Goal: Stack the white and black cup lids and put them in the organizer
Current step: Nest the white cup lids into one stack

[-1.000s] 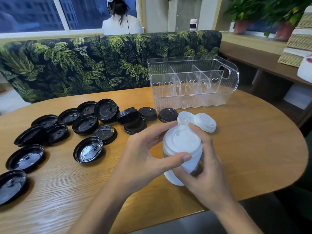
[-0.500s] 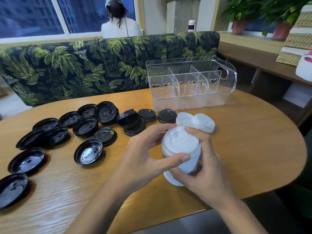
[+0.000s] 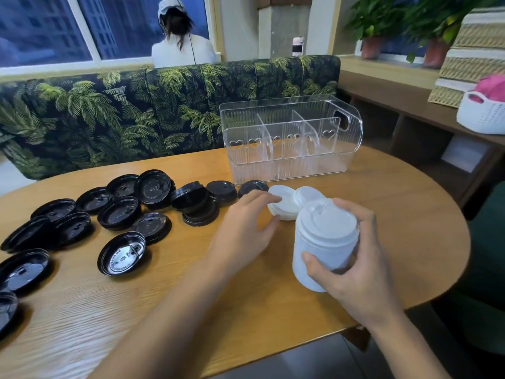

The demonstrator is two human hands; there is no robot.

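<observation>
White stack (image 3: 325, 242): mostly built, gripped by right hand (image 3: 355, 277), right of centre.
Left hand (image 3: 243, 228): spread, holding nothing, beside loose white lids (image 3: 287, 205).
Remaining: black lids (image 3: 120, 212) scattered left; organizer (image 3: 287, 170), upper centre, unfilled.

The left forearm (image 3: 164, 318) and right forearm (image 3: 407, 351) are slim and bare up to the picture's lower edge. The left hand (image 3: 240, 231) and right hand (image 3: 358, 283) are bare too, with long, slender fingers (image 3: 354, 212).
</observation>
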